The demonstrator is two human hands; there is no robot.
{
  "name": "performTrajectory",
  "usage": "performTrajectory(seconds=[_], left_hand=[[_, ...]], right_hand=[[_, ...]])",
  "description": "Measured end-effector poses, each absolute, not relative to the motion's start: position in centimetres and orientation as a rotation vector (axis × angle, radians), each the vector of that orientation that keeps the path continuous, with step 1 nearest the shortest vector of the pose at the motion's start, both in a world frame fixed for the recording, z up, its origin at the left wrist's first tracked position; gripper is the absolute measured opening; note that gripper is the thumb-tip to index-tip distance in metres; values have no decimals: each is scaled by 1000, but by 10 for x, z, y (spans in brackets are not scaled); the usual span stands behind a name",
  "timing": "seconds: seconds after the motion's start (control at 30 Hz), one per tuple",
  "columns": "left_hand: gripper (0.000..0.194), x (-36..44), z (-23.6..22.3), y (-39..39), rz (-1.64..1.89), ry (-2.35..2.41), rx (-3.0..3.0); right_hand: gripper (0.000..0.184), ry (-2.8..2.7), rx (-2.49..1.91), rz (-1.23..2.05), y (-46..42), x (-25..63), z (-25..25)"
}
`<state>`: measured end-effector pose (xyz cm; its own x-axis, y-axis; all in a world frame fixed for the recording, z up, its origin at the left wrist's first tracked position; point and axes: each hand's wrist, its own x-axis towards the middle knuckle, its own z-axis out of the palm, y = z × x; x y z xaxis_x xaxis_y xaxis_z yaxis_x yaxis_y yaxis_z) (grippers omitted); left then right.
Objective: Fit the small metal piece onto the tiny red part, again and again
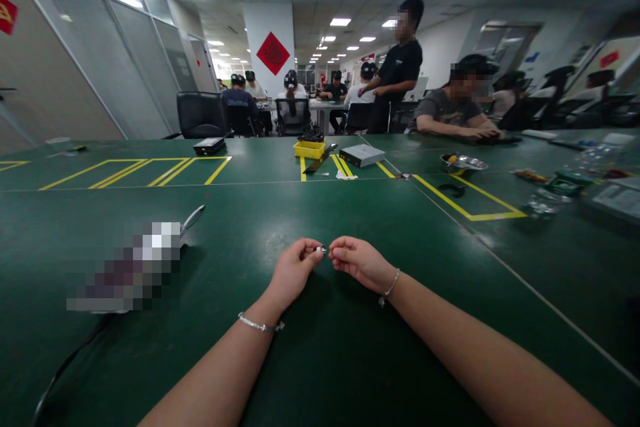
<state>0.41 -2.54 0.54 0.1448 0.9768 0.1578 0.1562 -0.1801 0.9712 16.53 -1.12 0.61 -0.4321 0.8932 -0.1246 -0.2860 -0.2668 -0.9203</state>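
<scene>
My left hand (pixel 295 270) pinches a small white piece with a metallic end (pixel 321 249) between thumb and fingers; it is too small for its kind to show. Just to the right, my right hand (pixel 361 261) has its fingers curled and thumb pressed against them, its fingertips close to that piece but slightly apart from it. Whether anything sits inside the right pinch is hidden. Both hands are just above the green tabletop (pixel 240 227), and each wrist wears a beaded bracelet.
A blurred-out object (pixel 130 270) with a dark cable lies to the left. Farther back are a yellow bin (pixel 309 149) of dark parts, a grey box (pixel 362 155), a black box (pixel 210 146) and a metal dish (pixel 464 162). Bottles (pixel 550 197) stand right; people sit beyond.
</scene>
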Motion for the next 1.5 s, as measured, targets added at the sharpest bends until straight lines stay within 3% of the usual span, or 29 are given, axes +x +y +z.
performTrajectory(seconds=[0.27, 0.47, 1.17, 1.5], left_hand=[[36, 4, 9, -29, 1058, 1239, 1648], [16, 5, 8, -27, 1119, 1178, 1560], [15, 7, 15, -38, 1165, 1491, 1965], [16, 3, 14, -36, 1278, 1572, 1907]], right_hand=[[22, -1185, -853, 1797, -12, 164, 3], [25, -1156, -868, 1762, -14, 162, 7], [23, -1398, -1154, 1050, -29, 143, 7], [36, -1404, -1064, 1222, -37, 140, 9]])
